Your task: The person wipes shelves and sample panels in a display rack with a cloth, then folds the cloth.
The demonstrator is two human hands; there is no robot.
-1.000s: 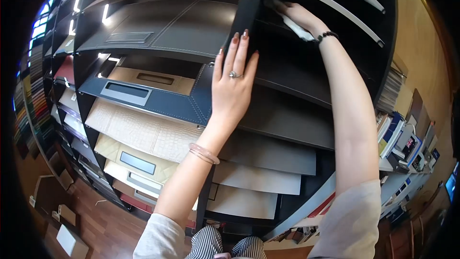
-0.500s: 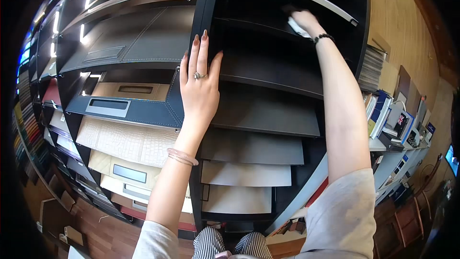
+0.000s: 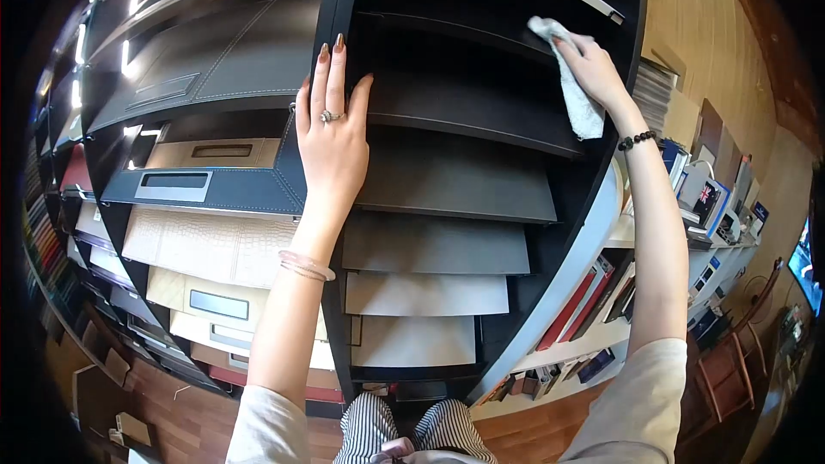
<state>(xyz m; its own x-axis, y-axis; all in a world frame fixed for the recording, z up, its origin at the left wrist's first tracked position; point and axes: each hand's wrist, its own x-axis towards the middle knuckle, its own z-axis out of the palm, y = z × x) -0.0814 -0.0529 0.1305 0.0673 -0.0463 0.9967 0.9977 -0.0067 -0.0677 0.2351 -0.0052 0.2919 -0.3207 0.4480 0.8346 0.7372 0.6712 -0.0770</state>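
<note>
My right hand (image 3: 591, 73) grips a white cloth (image 3: 577, 103), which hangs down in front of the right side of a tall dark rack. Beside the cloth lies the front edge of a black shelf panel (image 3: 481, 125). Flat against the dark upright post (image 3: 337, 0) on the rack's left rests my left hand (image 3: 333, 142), fingers stretched upward and holding nothing. Below it, several sloping panels (image 3: 455, 179) run from dark grey to pale.
To the left, another rack holds stitched leather-like panels (image 3: 249, 51) and a cream crocodile-patterned panel (image 3: 206, 245). White shelves with books (image 3: 593, 301) stand at the right, next to a wooden wall (image 3: 687, 0). A brown chair (image 3: 726, 378) is at far right.
My right hand has come out from between the upper shelves, toward me and to the right, bringing the cloth. My left hand stays on the post while the view shifts slightly.
</note>
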